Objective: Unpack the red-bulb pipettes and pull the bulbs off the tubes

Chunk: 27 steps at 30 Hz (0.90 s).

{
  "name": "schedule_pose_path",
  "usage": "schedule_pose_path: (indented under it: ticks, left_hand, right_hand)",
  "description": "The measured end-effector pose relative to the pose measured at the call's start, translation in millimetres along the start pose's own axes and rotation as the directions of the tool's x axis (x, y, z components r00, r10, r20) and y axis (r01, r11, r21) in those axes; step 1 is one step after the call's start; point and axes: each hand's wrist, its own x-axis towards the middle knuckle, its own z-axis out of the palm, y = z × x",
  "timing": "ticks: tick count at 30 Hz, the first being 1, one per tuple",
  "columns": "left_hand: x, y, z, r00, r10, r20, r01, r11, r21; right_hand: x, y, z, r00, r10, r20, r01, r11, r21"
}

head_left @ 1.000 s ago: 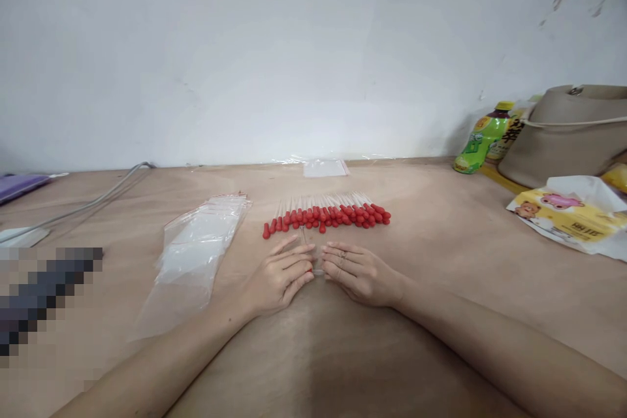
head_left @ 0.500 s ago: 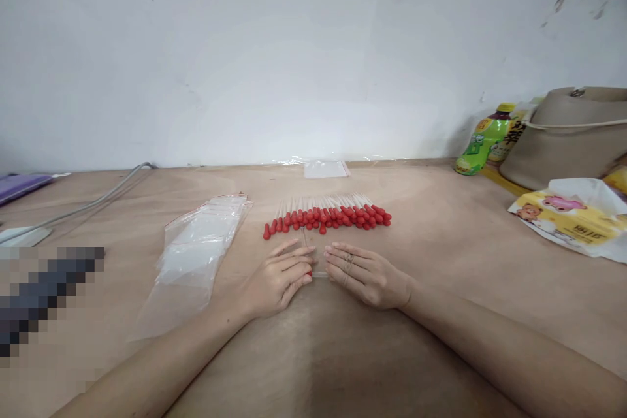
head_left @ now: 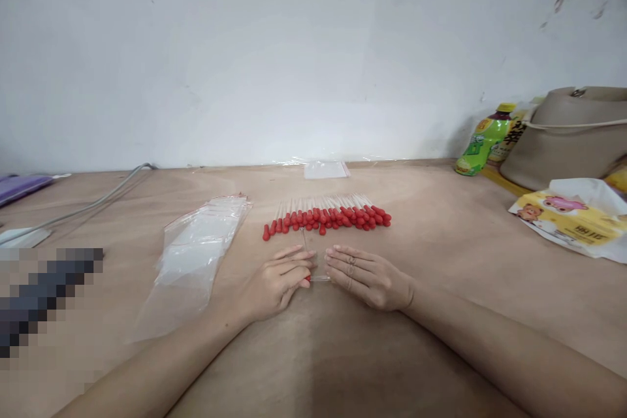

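A glass dropper with a red rubber bulb lies sideways between my hands; its clear tube [head_left: 320,279] shows in the gap. My left hand [head_left: 280,282] is closed around the bulb end, with a bit of red at the thumb. The tube's other end runs under the fingers of my right hand [head_left: 368,277], which are pressed together, thumb hidden. A thin clear strip [head_left: 304,238] rises beyond my left fingertips; I cannot make out what it belongs to. Just past my hands lies a row of red-bulbed droppers [head_left: 333,217], tips toward the wall.
Clear zip bags [head_left: 196,251] are fanned out on the left, and another small bag [head_left: 326,170] lies by the wall. A grey cable [head_left: 105,196] crosses the far left. On the right are a green bottle [head_left: 482,144], a beige bag [head_left: 563,144] and a printed wrapper [head_left: 578,219].
Both hands have shifted very slightly toward me, and the dropper between them with them. The grips look the same, and the row of droppers stays put.
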Motion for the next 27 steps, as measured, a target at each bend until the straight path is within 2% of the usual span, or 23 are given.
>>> schedule_pose_path:
  ticks: [3,7,9,11,13,17,21,23,27]
  left_hand:
    - [-2,-1,-3.5,0.996,-0.057,-0.071,0.058,0.998,0.02]
    - [-4,-6,-10.2,0.943,-0.215,-0.254,0.24,0.968,0.071]
    - [-6,-15,-12.9,0.886,-0.315,-0.34,0.365,0.926,0.094]
    - [-10,-30,-15.7,0.797,-0.417,-0.436,0.509,0.853,0.115]
    - [-15,-45,-18.9,0.719,-0.498,-0.485,0.619,0.777,0.119]
    - [-22,-66,-23.9,0.584,-0.685,-0.436,0.778,0.625,0.059]
    - [-21,-71,-20.3,0.488,-0.785,-0.381,0.846,0.533,-0.013]
    - [-21,-72,-16.4,0.465,-0.809,-0.358,0.86,0.51,-0.035]
    - [-19,-72,-11.1,0.48,-0.82,-0.311,0.855,0.517,-0.042]
  right_hand:
    - [-6,4,0,0.999,0.041,-0.034,-0.04,0.999,0.012]
    - [-13,9,9,0.96,0.257,-0.111,-0.257,0.966,0.011]
    - [-12,8,14,0.926,0.361,-0.108,-0.365,0.931,-0.022]
    - [-9,5,18,0.897,0.434,-0.081,-0.439,0.896,-0.058]
    - [-4,1,21,0.871,0.49,-0.045,-0.492,0.868,-0.064]
    - [7,-4,27,0.804,0.594,0.037,-0.593,0.805,-0.02]
    - [19,-7,37,0.757,0.65,0.072,-0.651,0.759,-0.001]
    - [26,-7,42,0.743,0.664,0.087,-0.667,0.745,0.017]
    - [36,-9,50,0.732,0.67,0.124,-0.679,0.732,0.053]
